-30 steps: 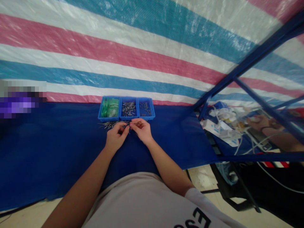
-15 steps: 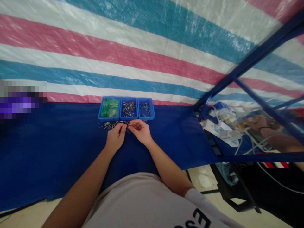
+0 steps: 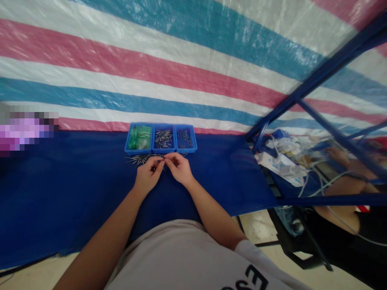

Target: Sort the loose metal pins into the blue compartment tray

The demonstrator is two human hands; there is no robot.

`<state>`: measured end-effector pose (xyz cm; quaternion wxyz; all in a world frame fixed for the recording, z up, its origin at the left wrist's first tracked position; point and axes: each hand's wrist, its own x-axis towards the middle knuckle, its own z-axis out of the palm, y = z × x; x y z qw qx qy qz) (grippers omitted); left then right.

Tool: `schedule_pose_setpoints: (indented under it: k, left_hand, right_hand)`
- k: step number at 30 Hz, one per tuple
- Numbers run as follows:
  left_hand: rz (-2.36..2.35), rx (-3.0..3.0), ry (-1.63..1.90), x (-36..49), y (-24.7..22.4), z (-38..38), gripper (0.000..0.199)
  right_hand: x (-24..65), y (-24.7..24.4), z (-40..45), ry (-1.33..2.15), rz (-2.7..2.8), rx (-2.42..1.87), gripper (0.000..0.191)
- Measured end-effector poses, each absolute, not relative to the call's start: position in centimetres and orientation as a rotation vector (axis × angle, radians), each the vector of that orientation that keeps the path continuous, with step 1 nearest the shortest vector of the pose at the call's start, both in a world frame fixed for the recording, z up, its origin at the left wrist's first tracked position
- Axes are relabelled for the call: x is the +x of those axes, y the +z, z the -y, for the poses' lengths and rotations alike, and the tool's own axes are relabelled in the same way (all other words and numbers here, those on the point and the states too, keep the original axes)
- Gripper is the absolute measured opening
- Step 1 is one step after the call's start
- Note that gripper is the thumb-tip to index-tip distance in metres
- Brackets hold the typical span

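My left hand (image 3: 148,174) and my right hand (image 3: 179,166) meet fingertip to fingertip just in front of the bins. Both are pinched closed; whatever lies between the fingers is too small to make out. Under and behind them a pile of thin dark metal pins (image 3: 139,159) lies on the blue surface. Three blue bins stand in a row beyond the pile. In the left bin (image 3: 138,152) are green plastic packets (image 3: 140,137). The middle bin (image 3: 164,151) holds many short metal pieces (image 3: 163,139), and the right bin (image 3: 190,150) holds fewer of them.
The blue tabletop (image 3: 75,193) runs up to a striped plastic sheet (image 3: 181,72). To the right stands a blue metal frame (image 3: 290,98), with a white power strip (image 3: 281,167), cables and another person's arm behind it. A pixelated patch covers the far left.
My fingertips have drawn closer together, and the left fingers have curled a little. On the right, the other person's arm has shifted. The bins stay put.
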<state>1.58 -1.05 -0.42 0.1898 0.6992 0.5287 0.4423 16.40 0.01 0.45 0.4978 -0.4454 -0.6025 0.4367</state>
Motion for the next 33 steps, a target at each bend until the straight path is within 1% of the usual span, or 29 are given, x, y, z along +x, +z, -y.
schedule_pose_setpoints:
  k: [5, 11, 16, 23, 27, 33]
  left_hand:
    - [-1.477, 1.965, 1.198, 1.58, -0.22, 1.02, 0.025]
    - [-1.512, 1.919, 1.181, 1.51, 0.18, 1.08, 0.028]
    - [-1.48, 1.95, 1.178, 1.54, 0.01, 1.13, 0.028]
    - [-1.479, 1.973, 1.265, 1.59, -0.59, 1.14, 0.024]
    - [-1.467, 2.002, 1.243, 1.59, -0.67, 1.08, 0.023]
    - [-1.537, 1.981, 1.219, 1.52, -0.21, 1.08, 0.024]
  right_hand:
    - [16.45, 0.61, 0.12, 1.049, 1.52, -1.109, 0.033]
    - [16.56, 0.51, 0.05, 0.855, 1.688, -1.095, 0.028]
    - [16.71, 0.55, 0.17, 0.772, 1.764, -1.123, 0.028]
    - [17.02, 0.73, 0.17, 0.713, 1.828, -1.162, 0.032]
    - [17.11, 0.58, 0.09, 0.686, 1.855, -1.188, 0.035]
    - [17.09, 0.83, 0.07, 0.656, 1.873, -1.081, 0.026]
